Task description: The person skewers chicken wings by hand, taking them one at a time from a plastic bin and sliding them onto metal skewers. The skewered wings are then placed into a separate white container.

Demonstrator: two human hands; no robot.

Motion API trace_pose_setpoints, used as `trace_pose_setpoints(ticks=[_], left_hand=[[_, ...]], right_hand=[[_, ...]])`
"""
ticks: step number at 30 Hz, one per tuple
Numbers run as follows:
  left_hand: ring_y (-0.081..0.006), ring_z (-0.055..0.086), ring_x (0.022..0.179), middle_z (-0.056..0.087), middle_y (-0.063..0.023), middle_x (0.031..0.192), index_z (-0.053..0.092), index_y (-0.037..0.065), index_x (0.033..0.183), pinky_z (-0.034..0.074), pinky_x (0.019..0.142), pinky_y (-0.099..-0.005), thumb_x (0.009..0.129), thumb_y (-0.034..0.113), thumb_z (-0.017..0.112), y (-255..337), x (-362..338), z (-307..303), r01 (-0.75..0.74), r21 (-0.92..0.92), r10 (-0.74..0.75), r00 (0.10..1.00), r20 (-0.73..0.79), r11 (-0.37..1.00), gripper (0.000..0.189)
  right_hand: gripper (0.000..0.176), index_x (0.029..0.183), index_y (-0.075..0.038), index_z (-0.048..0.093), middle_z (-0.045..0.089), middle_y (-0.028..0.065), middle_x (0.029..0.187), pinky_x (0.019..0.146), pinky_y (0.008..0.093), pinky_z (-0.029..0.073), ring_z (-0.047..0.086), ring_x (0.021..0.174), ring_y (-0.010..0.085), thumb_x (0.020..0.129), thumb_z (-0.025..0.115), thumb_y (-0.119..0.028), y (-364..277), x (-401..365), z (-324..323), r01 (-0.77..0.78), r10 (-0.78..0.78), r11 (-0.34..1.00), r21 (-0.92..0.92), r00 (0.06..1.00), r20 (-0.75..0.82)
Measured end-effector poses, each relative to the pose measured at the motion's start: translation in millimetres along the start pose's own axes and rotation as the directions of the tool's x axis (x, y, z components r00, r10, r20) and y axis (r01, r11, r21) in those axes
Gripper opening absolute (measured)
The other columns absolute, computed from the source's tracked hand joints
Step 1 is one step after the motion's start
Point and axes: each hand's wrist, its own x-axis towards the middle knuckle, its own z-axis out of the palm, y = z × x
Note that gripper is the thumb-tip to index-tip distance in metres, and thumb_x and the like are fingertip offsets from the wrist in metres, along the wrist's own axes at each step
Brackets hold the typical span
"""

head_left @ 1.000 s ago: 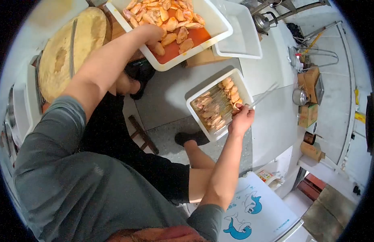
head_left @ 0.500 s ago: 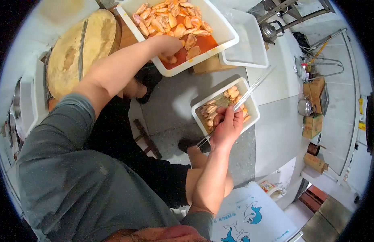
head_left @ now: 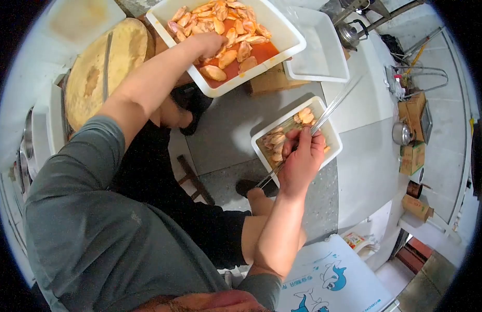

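My left hand (head_left: 212, 46) reaches into a large white tub (head_left: 199, 78). Its fingers are bent closed on one of the marinated chicken wings (head_left: 228, 57), with the fingertips partly hidden. The wings lie in orange-red liquid, heaped towards the far side. My right hand (head_left: 306, 153) is wrapped round a bundle of thin metal skewers (head_left: 332, 106), which slants up to the right. Beneath that hand stands a smaller white bin (head_left: 332, 156) holding more wings (head_left: 305, 115), partly covered by the hand and skewers.
Beside the large tub is another white tub (head_left: 319, 75). A round wooden chopping block (head_left: 129, 52) stands at left. A kettle (head_left: 349, 35) is at upper right, and a small metal pot (head_left: 402, 133) lies further down. A white box with dolphin drawings (head_left: 334, 249) sits at lower right.
My left hand has moved up and slightly left within the tub, uncovering wings near its front corner. My right hand still grips the skewers. The whole view has shifted slightly.
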Motion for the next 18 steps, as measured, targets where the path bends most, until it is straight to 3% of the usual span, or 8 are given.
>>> trace_pose_setpoints(ticks=[5, 8, 11, 14, 17, 18], left_hand=[[-0.0349, 0.063, 0.100, 0.065, -0.0163, 0.108, 0.051, 0.019, 0.131, 0.052, 0.081, -0.0437, 0.077, 0.003, 0.062, 10, 0, -6, 0.064, 0.036, -0.067, 0.991, 0.113, 0.997, 0.057], [-0.0333, 0.063, 0.103, 0.066, -0.0150, 0.108, 0.056, 0.018, 0.127, 0.051, 0.085, -0.0430, 0.078, 0.005, 0.061, 3, 5, 1, 0.021, 0.052, -0.026, 0.995, 0.096, 0.998, 0.051], [-0.0316, 0.062, 0.106, 0.066, -0.0138, 0.109, 0.059, 0.017, 0.123, 0.049, 0.089, -0.0429, 0.078, 0.007, 0.062, -5, 10, 17, -0.011, 0.209, 0.030, 0.995, -0.091, 0.978, 0.047], [-0.0300, 0.060, 0.109, 0.066, -0.0133, 0.109, 0.058, 0.016, 0.125, 0.047, 0.092, -0.0428, 0.078, 0.007, 0.062, 1, 12, 7, -0.095, 0.271, 0.072, 0.993, 0.092, 0.958, 0.048], [-0.0313, 0.062, 0.105, 0.066, -0.0139, 0.109, 0.058, 0.012, 0.125, 0.049, 0.088, -0.0421, 0.078, 0.009, 0.063, 8, 7, 0, -0.087, 0.276, 0.052, 0.990, 0.130, 0.957, 0.048], [-0.0317, 0.063, 0.103, 0.067, -0.0137, 0.105, 0.061, 0.012, 0.117, 0.049, 0.085, -0.0421, 0.077, 0.010, 0.064, 6, 8, 2, -0.079, 0.223, 0.053, 0.991, 0.119, 0.972, 0.040]], right_hand=[[0.010, 0.093, -0.007, 0.051, 0.054, 0.0023, 0.070, 0.046, 0.0196, 0.034, 0.044, 0.053, 0.0060, 0.100, 0.045, -0.011, 0, -2, 2, -0.039, 0.039, 0.999, 0.002, 0.999, 0.002], [0.009, 0.094, -0.006, 0.051, 0.055, 0.0029, 0.070, 0.046, 0.0199, 0.034, 0.044, 0.053, 0.0062, 0.099, 0.046, -0.011, 3, -1, 2, -0.051, 0.051, 0.999, -0.008, 0.999, 0.008], [0.009, 0.095, -0.006, 0.051, 0.055, 0.0033, 0.071, 0.047, 0.0201, 0.035, 0.044, 0.053, 0.0064, 0.099, 0.047, -0.012, 3, -1, 2, -0.065, 0.065, 0.997, -0.039, 0.998, 0.001], [0.009, 0.095, -0.005, 0.051, 0.056, 0.0036, 0.071, 0.047, 0.0198, 0.035, 0.044, 0.053, 0.0062, 0.099, 0.047, -0.013, 3, 0, 3, -0.079, 0.079, 0.995, -0.067, 0.997, -0.005], [0.010, 0.095, -0.005, 0.052, 0.056, 0.0034, 0.071, 0.046, 0.0196, 0.035, 0.044, 0.053, 0.0058, 0.099, 0.047, -0.013, 4, 0, 5, -0.079, 0.079, 0.996, -0.050, 0.997, -0.009], [0.011, 0.095, -0.005, 0.052, 0.056, 0.0033, 0.071, 0.046, 0.0195, 0.035, 0.044, 0.053, 0.0056, 0.099, 0.047, -0.013, 5, 0, 5, -0.076, 0.076, 0.996, -0.038, 0.997, -0.010]])
